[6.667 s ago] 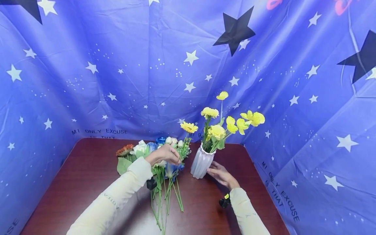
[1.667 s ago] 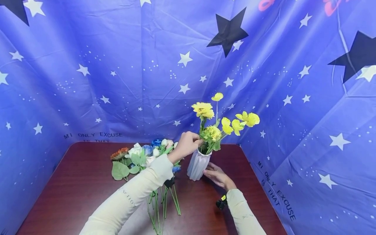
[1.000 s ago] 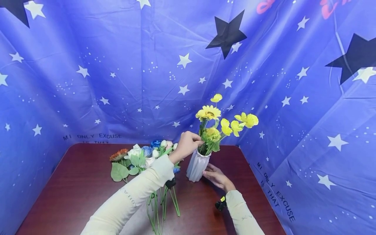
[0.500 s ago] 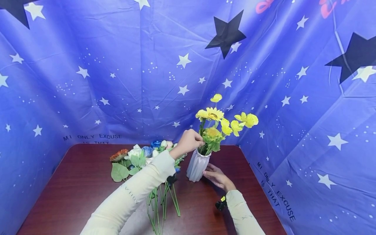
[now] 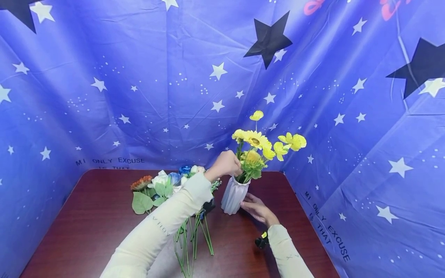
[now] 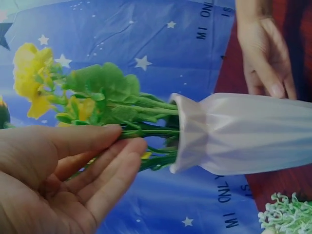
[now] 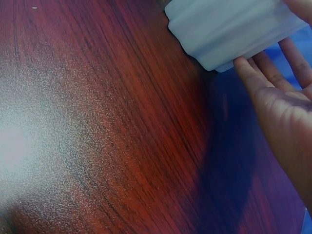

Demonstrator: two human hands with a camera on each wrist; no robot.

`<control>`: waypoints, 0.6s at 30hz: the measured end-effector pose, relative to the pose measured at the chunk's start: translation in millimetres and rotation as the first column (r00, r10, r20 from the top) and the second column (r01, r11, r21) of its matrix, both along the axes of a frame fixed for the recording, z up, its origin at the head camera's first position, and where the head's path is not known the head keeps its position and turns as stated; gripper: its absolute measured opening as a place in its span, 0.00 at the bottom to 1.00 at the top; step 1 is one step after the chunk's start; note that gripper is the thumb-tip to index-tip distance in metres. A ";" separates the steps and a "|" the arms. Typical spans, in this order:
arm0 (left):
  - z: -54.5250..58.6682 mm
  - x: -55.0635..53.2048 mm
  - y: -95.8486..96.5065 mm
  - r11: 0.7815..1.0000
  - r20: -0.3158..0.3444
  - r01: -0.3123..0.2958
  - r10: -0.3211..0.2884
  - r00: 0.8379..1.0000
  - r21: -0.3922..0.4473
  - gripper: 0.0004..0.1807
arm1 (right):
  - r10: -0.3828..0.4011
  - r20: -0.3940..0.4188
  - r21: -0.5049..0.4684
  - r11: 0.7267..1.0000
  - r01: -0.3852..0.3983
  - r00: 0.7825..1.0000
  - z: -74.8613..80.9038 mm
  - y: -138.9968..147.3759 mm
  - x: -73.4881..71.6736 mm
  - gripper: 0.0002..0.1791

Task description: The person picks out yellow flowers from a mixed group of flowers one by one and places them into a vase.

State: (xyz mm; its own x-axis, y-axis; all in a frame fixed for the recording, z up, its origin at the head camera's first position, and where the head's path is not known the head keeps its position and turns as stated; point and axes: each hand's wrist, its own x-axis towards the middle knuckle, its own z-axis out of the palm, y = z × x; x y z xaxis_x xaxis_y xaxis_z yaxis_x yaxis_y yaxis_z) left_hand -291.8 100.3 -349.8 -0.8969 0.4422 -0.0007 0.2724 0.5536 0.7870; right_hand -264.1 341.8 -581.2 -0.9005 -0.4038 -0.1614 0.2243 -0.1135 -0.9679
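In the head view a white fluted vase (image 5: 235,197) stands on the table, filled with yellow flowers. A yellow sunflower (image 5: 255,139) with a dark centre sits among them. Thumb and fingers of my left hand (image 5: 226,164) pinch a green stem (image 6: 131,132) just above the vase's mouth, as the left wrist view shows. The lower stems are hidden inside the vase. My right hand (image 5: 256,209) touches the vase's lower right side, fingers fairly straight and the thumb (image 7: 242,63) at its wall near the base.
Left of the vase lies a pile of flowers: an orange one (image 5: 141,183), white roses (image 5: 160,179), blue blooms and big leaves (image 5: 141,202). Their long stems (image 5: 208,235) point toward the front edge. A starry blue cloth (image 5: 146,77) surrounds the brown table (image 5: 94,224).
My left hand has moved from the pile to the vase, bringing the sunflower into it. During the last second the sunflower head shifts right and slightly down. My right hand stays at the vase.
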 end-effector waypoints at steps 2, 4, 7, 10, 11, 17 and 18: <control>3.2 -1.9 1.4 1.000 0.077 -0.029 0.028 0.997 0.005 0.02 | 0.003 -0.002 -0.003 1.000 -0.003 1.000 -0.2 0.0 -0.2 0.41; 6.8 -4.3 2.5 0.999 0.129 -0.049 0.050 0.990 -0.012 0.02 | 0.005 -0.004 -0.011 1.000 -0.005 1.000 0.4 -0.4 -0.5 0.40; 12.1 -7.3 2.0 0.998 0.155 -0.043 0.051 0.987 -0.054 0.03 | -0.001 0.002 -0.021 1.000 0.001 1.000 2.2 -1.1 -1.7 0.40; 15.8 -9.9 1.0 0.996 0.162 -0.036 0.050 0.985 -0.088 0.08 | -0.007 0.002 -0.024 1.000 0.007 1.000 3.6 -1.3 -3.6 0.40; 16.5 -10.5 0.9 0.992 0.158 -0.032 0.051 0.986 -0.120 0.12 | -0.010 0.003 -0.023 1.000 0.010 1.000 3.7 -1.3 -3.8 0.39; 13.3 -9.6 6.0 0.961 0.135 -0.035 0.074 0.988 -0.273 0.26 | 0.006 0.006 -0.007 1.000 -0.006 1.000 3.0 -1.6 -0.4 0.41; 12.7 -8.4 7.1 0.960 0.124 -0.042 0.079 0.989 -0.278 0.25 | 0.008 0.006 -0.006 1.000 -0.008 1.000 3.0 -1.5 -0.4 0.41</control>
